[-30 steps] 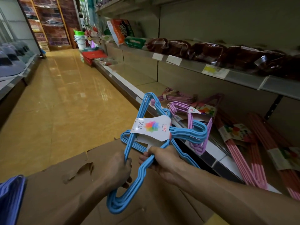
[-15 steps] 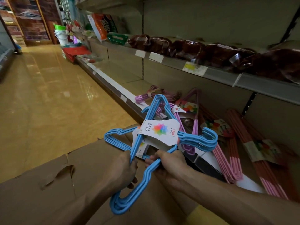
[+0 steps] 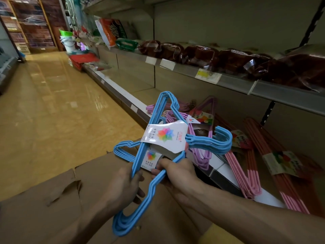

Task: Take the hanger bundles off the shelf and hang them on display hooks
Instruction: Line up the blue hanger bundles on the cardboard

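Blue hanger bundles [image 3: 158, 148], two of them judging by the two paper bands, sit in both hands out in front of the shelf, above a cardboard box [image 3: 52, 199]. Nearest the camera, the left hand [image 3: 125, 184] curls round a blue arm of the lower bundle, and the right hand [image 3: 177, 170] wraps its fingers round a neighbouring arm just beside it, so neither is free.

They look like coated wire hangers, so I judge them light and fairly stiff, springy at most, and not fragile. The smooth coating may be a little slippery, and two bundles held crossed could tangle or slide against each other. The white paper band [image 3: 166, 136] is likely the weak spot; gripping there could tear it and let the hangers fan out. Better to hold the wire arms near the band and leave the cluster of hooks [image 3: 220, 143] free for threading onto a display hook.

Beyond the hands, purple hanger bundles [image 3: 198, 152] lie at the front of the lower shelf [image 3: 219, 166], with pink hanger bundles [image 3: 246, 176] further right and red ones [image 3: 281, 173] behind. No display hooks are clearly visible from here.
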The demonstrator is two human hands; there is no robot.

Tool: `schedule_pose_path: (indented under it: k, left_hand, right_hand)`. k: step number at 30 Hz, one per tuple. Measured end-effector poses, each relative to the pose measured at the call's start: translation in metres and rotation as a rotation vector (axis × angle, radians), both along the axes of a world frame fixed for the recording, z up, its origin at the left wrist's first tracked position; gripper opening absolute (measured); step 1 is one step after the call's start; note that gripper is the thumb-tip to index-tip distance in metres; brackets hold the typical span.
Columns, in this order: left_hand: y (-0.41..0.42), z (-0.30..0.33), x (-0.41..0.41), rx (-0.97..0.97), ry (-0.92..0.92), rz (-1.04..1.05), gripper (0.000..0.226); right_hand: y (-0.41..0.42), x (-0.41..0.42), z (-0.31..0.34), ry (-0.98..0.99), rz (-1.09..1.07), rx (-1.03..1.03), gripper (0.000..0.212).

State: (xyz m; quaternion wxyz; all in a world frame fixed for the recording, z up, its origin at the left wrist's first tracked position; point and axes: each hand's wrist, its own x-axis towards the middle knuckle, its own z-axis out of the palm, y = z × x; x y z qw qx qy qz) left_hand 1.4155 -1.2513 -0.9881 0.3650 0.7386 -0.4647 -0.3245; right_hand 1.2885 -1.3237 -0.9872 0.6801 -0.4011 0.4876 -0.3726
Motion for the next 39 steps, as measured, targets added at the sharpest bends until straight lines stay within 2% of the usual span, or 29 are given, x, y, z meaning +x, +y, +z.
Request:
schedule_pose_path:
  k: [2,6,9,14,19,25,28,32,36,39]
  left_hand:
    - [0.005,0.004,0.005,-0.031,0.036,0.039,0.013]
    - [0.017,0.011,0.024,-0.067,0.118,0.112,0.018]
    - [0.027,0.018,0.039,-0.114,0.2,0.162,0.021]
    - [0.048,0.025,0.059,-0.094,0.352,0.197,0.027]
    - [0.068,0.022,0.066,-0.117,0.498,0.275,0.022]
    - [0.092,0.017,0.08,-0.129,0.659,0.332,0.021]
    - [0.103,0.014,0.09,-0.145,0.664,0.349,0.023]
    - [0.114,0.011,0.102,-0.141,0.654,0.391,0.02]
    - [0.13,0.008,0.116,-0.07,0.749,0.379,0.019]
    - [0.15,0.007,0.138,0.051,0.707,0.398,0.028]
  right_hand:
    - [0.001,0.012,0.005,-0.033,0.013,-0.021,0.016]
    - [0.001,0.038,0.016,-0.156,0.067,-0.009,0.026]
    - [0.001,0.057,0.029,-0.287,0.137,0.064,0.016]
    - [0.005,0.088,0.045,-0.46,0.252,0.13,0.022]
    - [0.018,0.12,0.046,-0.571,0.414,0.201,0.027]
    - [0.032,0.151,0.036,-0.607,0.596,0.265,0.026]
    - [0.04,0.166,0.029,-0.608,0.653,0.231,0.017]
    - [0.05,0.189,0.021,-0.613,0.694,0.207,0.023]
    - [0.062,0.209,0.018,-0.605,0.712,0.219,0.017]
    - [0.074,0.219,0.015,-0.599,0.732,0.243,0.024]
